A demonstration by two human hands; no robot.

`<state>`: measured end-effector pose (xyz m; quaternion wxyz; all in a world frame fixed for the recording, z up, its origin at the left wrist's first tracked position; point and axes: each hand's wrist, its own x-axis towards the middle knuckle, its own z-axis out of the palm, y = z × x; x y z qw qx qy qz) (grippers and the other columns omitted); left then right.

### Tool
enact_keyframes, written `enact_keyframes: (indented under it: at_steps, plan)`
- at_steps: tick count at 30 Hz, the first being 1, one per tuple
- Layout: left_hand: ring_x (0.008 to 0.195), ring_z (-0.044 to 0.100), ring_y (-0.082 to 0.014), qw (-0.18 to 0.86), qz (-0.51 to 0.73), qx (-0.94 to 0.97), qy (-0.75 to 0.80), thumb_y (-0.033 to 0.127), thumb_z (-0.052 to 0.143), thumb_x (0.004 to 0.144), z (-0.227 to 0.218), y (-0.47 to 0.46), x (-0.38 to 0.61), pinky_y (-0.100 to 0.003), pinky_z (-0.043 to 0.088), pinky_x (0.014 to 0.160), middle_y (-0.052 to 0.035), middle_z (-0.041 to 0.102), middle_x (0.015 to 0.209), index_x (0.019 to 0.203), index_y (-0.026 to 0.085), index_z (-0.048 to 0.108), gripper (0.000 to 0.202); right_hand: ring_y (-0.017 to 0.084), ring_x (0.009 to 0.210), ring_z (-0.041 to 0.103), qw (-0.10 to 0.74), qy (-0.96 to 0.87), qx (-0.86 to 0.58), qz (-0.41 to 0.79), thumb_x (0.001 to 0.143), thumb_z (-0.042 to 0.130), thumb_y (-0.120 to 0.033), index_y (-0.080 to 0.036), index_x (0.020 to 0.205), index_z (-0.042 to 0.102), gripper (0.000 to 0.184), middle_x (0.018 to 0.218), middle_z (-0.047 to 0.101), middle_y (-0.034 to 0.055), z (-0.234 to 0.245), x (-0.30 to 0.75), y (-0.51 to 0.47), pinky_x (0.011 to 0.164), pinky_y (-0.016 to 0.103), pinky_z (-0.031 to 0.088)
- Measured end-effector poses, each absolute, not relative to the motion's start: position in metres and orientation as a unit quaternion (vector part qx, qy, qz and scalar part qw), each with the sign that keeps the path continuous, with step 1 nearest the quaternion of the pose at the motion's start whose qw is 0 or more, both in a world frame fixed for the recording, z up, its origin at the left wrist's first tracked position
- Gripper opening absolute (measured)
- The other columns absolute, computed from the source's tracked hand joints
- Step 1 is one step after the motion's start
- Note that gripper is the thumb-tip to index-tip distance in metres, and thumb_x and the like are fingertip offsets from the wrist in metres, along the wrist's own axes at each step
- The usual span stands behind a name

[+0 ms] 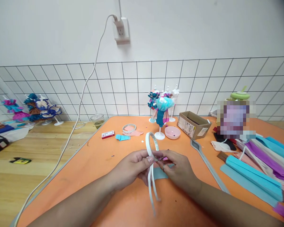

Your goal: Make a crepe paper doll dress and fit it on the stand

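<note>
My left hand (132, 167) is closed on a roll of white double-sided tape (151, 143), held upright above the orange table (92, 176). My right hand (177, 168) pinches the tape's free end right beside the roll. Two white strips (152, 189) hang down from between the fingers toward the table. A light blue paper piece (159, 173) lies under the hands. A ring shows on my right hand.
A paper-dressed doll on a white stand (160, 115), a pink bowl (172, 132), a cardboard box (193, 124), a second tape ring (129, 128), a red box (108, 134), a grey ruler (208, 165), folded crepe paper (253, 176) at right. A white cable (80, 110) runs from the wall socket.
</note>
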<state>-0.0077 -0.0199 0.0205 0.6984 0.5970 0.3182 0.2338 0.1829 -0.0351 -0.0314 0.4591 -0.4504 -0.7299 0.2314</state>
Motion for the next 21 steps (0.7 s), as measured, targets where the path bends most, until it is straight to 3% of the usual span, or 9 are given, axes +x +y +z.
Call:
enact_keyframes:
  at_steps: [3,6,8,11,13,17,21]
  plan:
    - [0.064,0.058,-0.0107,0.691,0.248,0.591,0.335,0.047,0.051,0.088,0.018,-0.020,-0.006,-0.024,0.050,0.059,-0.0079,0.065,0.091,0.120,0.020,0.059,0.043,0.015,0.081,0.068,0.461,-0.717,-0.451,0.264,0.082,0.057,-0.021,-0.027,0.106,0.068,0.027,0.095,0.071,0.0014,-0.032,0.182,-0.035,0.075,0.026,0.056]
    - [0.063,0.057,-0.0102,0.680,0.268,0.591,0.342,0.047,0.051,0.088,0.017,-0.018,-0.007,-0.022,0.048,0.058,-0.0059,0.064,0.084,0.121,0.020,0.059,0.044,0.017,0.091,0.067,0.468,-0.695,-0.456,0.299,0.081,0.058,-0.022,-0.027,0.112,0.066,0.033,0.114,0.066,0.0040,-0.031,0.183,-0.033,0.075,0.028,0.056]
    - [0.061,0.056,-0.0095,0.664,0.287,0.594,0.353,0.047,0.052,0.087,0.019,-0.017,-0.008,-0.022,0.048,0.059,-0.0023,0.060,0.074,0.122,0.020,0.059,0.045,0.019,0.088,0.067,0.482,-0.658,-0.486,0.315,0.080,0.061,-0.028,-0.025,0.116,0.062,0.036,0.117,0.065,0.0073,-0.028,0.186,-0.033,0.066,0.028,0.056]
    - [0.061,0.057,-0.0101,0.640,0.308,0.593,0.379,0.048,0.053,0.086,0.022,-0.015,-0.010,-0.024,0.049,0.063,0.0015,0.054,0.067,0.125,0.020,0.057,0.047,0.019,0.077,0.067,0.494,-0.613,-0.507,0.350,0.080,0.063,-0.039,-0.019,0.106,0.064,0.033,0.100,0.069,0.0095,-0.024,0.188,-0.034,0.057,0.027,0.053]
    - [0.064,0.058,-0.0114,0.634,0.308,0.591,0.393,0.049,0.052,0.086,0.023,-0.015,-0.010,-0.025,0.049,0.064,0.0012,0.056,0.068,0.127,0.021,0.055,0.049,0.020,0.081,0.066,0.478,-0.612,-0.480,0.409,0.079,0.064,-0.043,-0.018,0.097,0.064,0.031,0.095,0.069,0.0093,-0.021,0.187,-0.036,0.062,0.027,0.052]
    - [0.067,0.061,-0.0128,0.625,0.297,0.598,0.405,0.050,0.050,0.087,0.021,-0.015,-0.005,-0.024,0.049,0.063,-0.0024,0.065,0.074,0.124,0.020,0.056,0.048,0.019,0.081,0.066,0.435,-0.572,-0.408,0.563,0.077,0.066,-0.046,-0.016,0.097,0.062,0.036,0.090,0.070,0.0084,-0.018,0.179,-0.037,0.073,0.030,0.052]
    - [0.067,0.062,-0.0133,0.613,0.295,0.610,0.407,0.050,0.050,0.087,0.016,-0.015,-0.003,-0.025,0.050,0.064,-0.0040,0.068,0.079,0.121,0.019,0.057,0.047,0.017,0.074,0.065,0.459,-0.531,-0.420,0.575,0.074,0.069,-0.048,-0.015,0.090,0.060,0.037,0.082,0.069,0.0063,-0.020,0.177,-0.036,0.069,0.029,0.051]
